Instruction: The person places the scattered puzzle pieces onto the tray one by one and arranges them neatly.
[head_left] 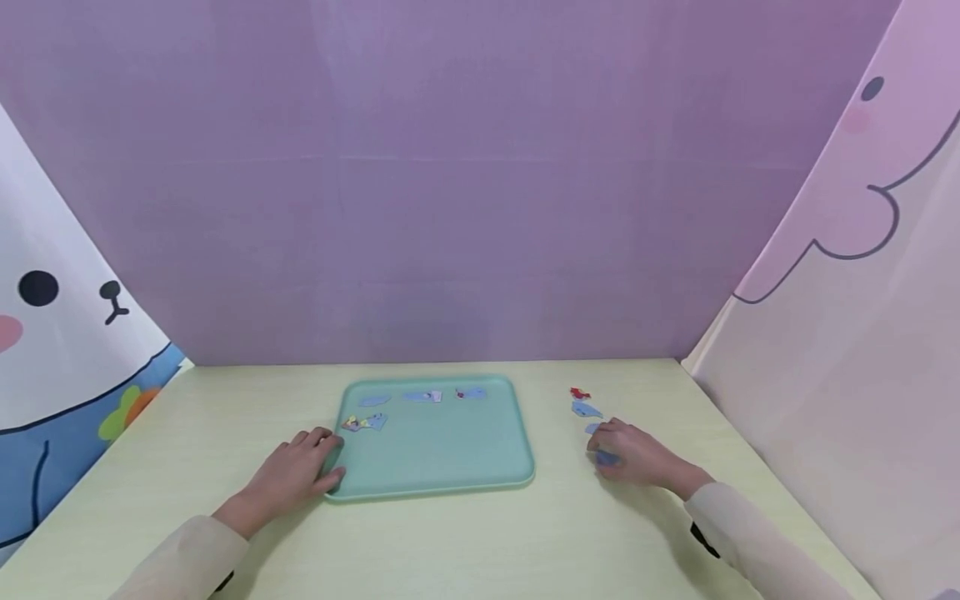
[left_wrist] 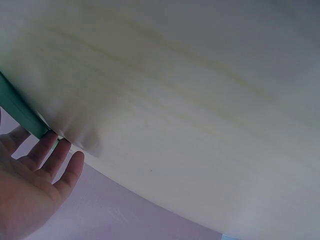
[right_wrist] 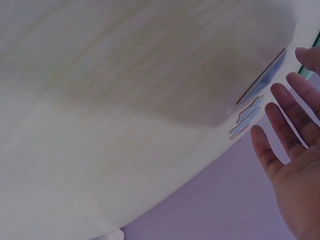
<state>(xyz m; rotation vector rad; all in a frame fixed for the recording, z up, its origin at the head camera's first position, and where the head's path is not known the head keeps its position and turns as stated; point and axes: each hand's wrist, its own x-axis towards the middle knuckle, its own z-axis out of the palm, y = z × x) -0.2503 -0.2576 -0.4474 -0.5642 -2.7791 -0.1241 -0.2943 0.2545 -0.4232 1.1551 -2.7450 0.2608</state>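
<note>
My left hand (head_left: 294, 473) rests at the left edge of a mint-green tray (head_left: 435, 490), fingers and thumb by its rim. In the left wrist view its fingertips are right at the tray's green edge (left_wrist: 22, 111). My right hand (head_left: 637, 454) is over a short column of flat printed puzzle pieces to the tray's right. A blue piece (head_left: 606, 458) shows between its thumb and fingers. In the right wrist view the fingers are spread and slightly bent, and the nearest blue piece (right_wrist: 265, 77) lies on the table below them.
On the tray lie several blue pieces (head_left: 373, 401) along the back and a joined colourful pair (head_left: 365, 422) at left. Beyond my right hand are a blue piece (head_left: 586, 409) and a red piece (head_left: 579, 392). A purple curtain (head_left: 480, 208) closes the table's (head_left: 420, 550) far side.
</note>
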